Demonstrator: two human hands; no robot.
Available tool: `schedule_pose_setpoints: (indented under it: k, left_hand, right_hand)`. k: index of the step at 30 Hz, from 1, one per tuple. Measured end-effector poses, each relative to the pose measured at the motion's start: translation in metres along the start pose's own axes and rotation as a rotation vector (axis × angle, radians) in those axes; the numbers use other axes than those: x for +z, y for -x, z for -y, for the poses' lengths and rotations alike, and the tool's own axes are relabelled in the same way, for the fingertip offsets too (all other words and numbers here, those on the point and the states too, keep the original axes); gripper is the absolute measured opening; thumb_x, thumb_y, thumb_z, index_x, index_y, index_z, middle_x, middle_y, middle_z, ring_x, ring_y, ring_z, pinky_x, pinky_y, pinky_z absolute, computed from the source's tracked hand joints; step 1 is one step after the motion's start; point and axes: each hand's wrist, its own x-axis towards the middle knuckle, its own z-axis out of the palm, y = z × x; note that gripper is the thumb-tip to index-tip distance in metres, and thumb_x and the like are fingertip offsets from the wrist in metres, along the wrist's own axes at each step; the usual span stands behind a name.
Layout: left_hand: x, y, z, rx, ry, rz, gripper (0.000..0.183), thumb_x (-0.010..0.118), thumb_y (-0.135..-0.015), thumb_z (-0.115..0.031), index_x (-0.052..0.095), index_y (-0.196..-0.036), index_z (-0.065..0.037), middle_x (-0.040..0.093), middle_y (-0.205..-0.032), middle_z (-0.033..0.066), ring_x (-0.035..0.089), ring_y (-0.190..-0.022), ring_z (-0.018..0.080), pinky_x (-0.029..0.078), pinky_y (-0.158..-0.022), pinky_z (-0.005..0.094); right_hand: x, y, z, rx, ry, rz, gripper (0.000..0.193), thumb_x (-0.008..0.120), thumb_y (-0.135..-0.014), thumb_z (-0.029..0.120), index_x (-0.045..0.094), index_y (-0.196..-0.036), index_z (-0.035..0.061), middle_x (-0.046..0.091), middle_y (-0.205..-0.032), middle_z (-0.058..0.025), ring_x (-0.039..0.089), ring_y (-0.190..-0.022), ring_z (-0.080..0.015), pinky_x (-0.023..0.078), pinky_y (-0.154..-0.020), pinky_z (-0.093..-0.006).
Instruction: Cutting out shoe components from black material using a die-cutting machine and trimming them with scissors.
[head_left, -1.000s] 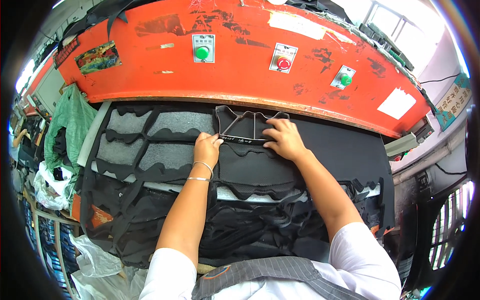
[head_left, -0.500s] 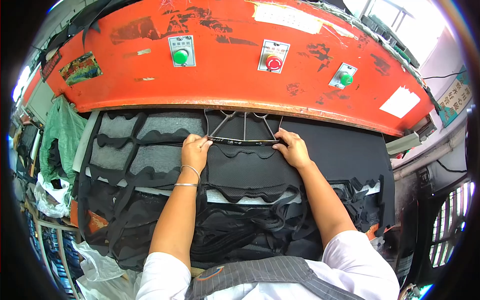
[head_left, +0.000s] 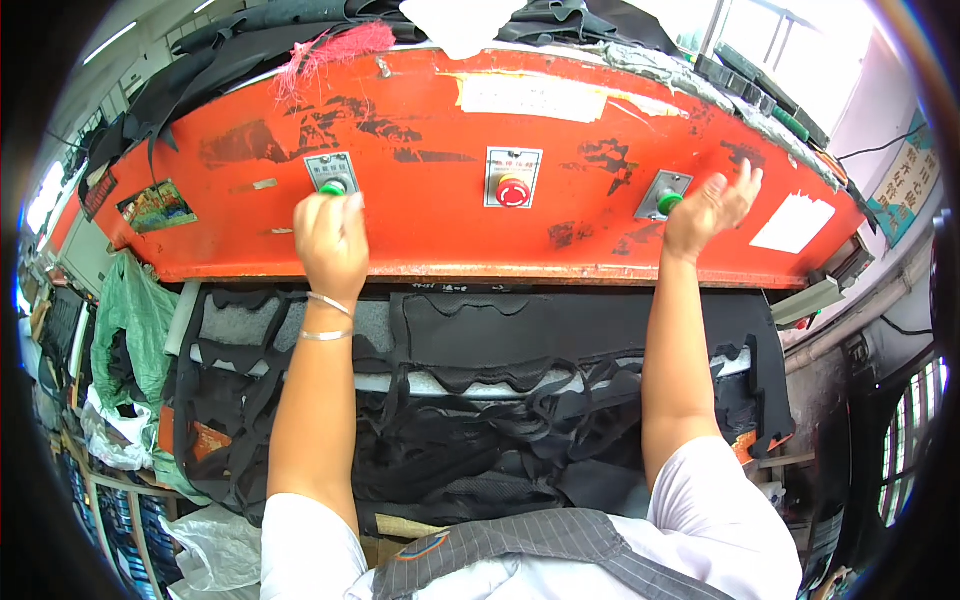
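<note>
My left hand [head_left: 332, 240] is raised to the red machine front, fingers curled in a loose fist against the left green push button [head_left: 334, 187]. My right hand [head_left: 708, 212] is at the right green push button [head_left: 668, 203], its heel beside the button and its fingers spread upward with nothing in them. Between them sits a red emergency stop button [head_left: 513, 192]. Under the lower edge of the red beam [head_left: 440, 272], only the near dark edge of the cutting die [head_left: 460, 288] shows. Black fabric sheet [head_left: 480, 335] with wavy cut outlines lies below it.
Tangled black fabric offcuts [head_left: 470, 435] hang along the near edge of the bed. A green sack [head_left: 130, 330] and white plastic bags [head_left: 215, 550] are at left. Dark material [head_left: 290, 15] and a pink fibre tuft [head_left: 345, 45] lie on top of the machine. A pipe [head_left: 850, 318] runs at right.
Both hands have let go of the cutting die and moved up to the two green buttons. The die is now mostly hidden under the beam, and the view has tilted upward.
</note>
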Motion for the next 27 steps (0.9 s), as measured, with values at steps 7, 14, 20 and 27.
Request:
schedule_pose_setpoints:
  k: [7,14,20,27]
  left_hand:
    - [-0.021,0.021,-0.024,-0.399,0.221,0.674,0.029,0.06,-0.089,-0.022,0.058,-0.068,-0.002,0.055,-0.071,0.0169,0.053,-0.072,0.0361,0.044,-0.066,0.0438]
    - [-0.142,0.13,-0.147,-0.365,0.55,1.326,0.026,0.069,-0.083,-0.033,0.069,-0.082,-0.007,0.064,-0.081,0.0098,0.061,-0.079,0.0294,0.05,-0.068,0.0385]
    - [-0.17,0.178,-0.181,-0.402,0.227,1.131,0.035,0.063,-0.085,-0.041,0.069,-0.084,-0.007,0.062,-0.082,0.0087,0.059,-0.082,0.029,0.048,-0.071,0.0408]
    - [-0.157,0.187,-0.18,-0.353,0.078,0.974,0.032,0.066,-0.078,-0.034,0.065,-0.063,-0.006,0.058,-0.068,0.0094,0.057,-0.07,0.03,0.046,-0.063,0.0422]
  right_hand:
    - [-0.008,0.03,0.002,-0.123,-0.176,0.302,0.057,0.055,-0.093,0.024,0.033,-0.14,0.0007,0.02,-0.149,-0.0274,0.02,-0.139,-0.0418,0.019,-0.11,-0.0517]
    - [-0.169,0.087,0.1,-0.372,-1.003,1.747,0.039,0.07,-0.08,0.033,0.063,-0.102,0.0024,0.062,-0.102,-0.0122,0.059,-0.095,-0.0301,0.049,-0.083,-0.0392]
    - [-0.242,0.124,0.14,-0.394,-0.668,2.061,0.051,0.072,-0.075,0.041,0.061,-0.102,-0.0005,0.064,-0.097,-0.0162,0.061,-0.094,-0.0319,0.051,-0.08,-0.0414]
    - [-0.246,0.149,0.159,-0.39,-0.362,1.971,0.046,0.076,-0.065,0.042,0.062,-0.088,0.0038,0.064,-0.082,-0.014,0.066,-0.08,-0.0317,0.053,-0.067,-0.0427]
